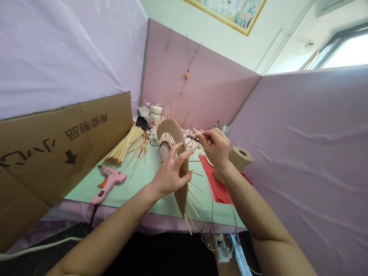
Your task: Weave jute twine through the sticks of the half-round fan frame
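Note:
A round woven piece of brown twine (180, 197), with thin wooden sticks poking out around its rim, stands tilted over the table. My left hand (173, 170) grips it, fingers curled over its face. My right hand (215, 146) is closed at the upper right of the piece, thumb and forefinger pinched at the end of a thin stick (191, 140). Right beside my right wrist lies a roll of twine (240, 158), partly hidden by the forearm. Loose twine hangs down past the table's front edge.
On the green table (138, 191) lie a pink glue gun (110, 183) and a bundle of sticks (123, 147). A cardboard panel (86, 130) borders the left. Behind stands a white jar (155, 114). Red sheets (220, 191) lie at the right, near a purple-covered partition (301, 153).

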Motion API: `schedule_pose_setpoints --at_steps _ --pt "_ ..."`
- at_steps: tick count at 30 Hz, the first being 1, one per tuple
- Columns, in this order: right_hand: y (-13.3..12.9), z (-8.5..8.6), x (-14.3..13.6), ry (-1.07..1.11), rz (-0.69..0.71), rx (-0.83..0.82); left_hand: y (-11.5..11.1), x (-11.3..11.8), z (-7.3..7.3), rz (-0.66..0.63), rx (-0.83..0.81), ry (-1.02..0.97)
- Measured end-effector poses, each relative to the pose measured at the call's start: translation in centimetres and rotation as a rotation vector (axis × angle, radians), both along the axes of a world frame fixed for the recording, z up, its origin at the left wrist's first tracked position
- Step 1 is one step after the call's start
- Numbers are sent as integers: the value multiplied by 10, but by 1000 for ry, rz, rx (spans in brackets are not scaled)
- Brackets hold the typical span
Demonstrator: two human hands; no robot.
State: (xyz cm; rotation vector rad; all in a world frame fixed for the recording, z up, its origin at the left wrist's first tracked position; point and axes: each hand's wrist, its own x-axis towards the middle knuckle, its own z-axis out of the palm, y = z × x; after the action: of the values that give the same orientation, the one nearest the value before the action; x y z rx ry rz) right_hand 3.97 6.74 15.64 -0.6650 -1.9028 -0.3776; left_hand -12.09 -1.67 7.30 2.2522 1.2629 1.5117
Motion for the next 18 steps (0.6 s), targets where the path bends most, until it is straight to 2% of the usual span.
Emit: schedule_pose_setpoints --at_steps 6,10,15,18 --pt "-11 13 11 -149 3 122 -2 -2 9 27 -64 92" --pt "-19 29 8 -327 47 121 -3 0 9 35 -56 107" --pt "-20 54 -1 -377 67 -71 -4 1 11 38 -74 130" --pt "-8 52 -1 -302 77 -249 -5 -1 13 45 -82 135"
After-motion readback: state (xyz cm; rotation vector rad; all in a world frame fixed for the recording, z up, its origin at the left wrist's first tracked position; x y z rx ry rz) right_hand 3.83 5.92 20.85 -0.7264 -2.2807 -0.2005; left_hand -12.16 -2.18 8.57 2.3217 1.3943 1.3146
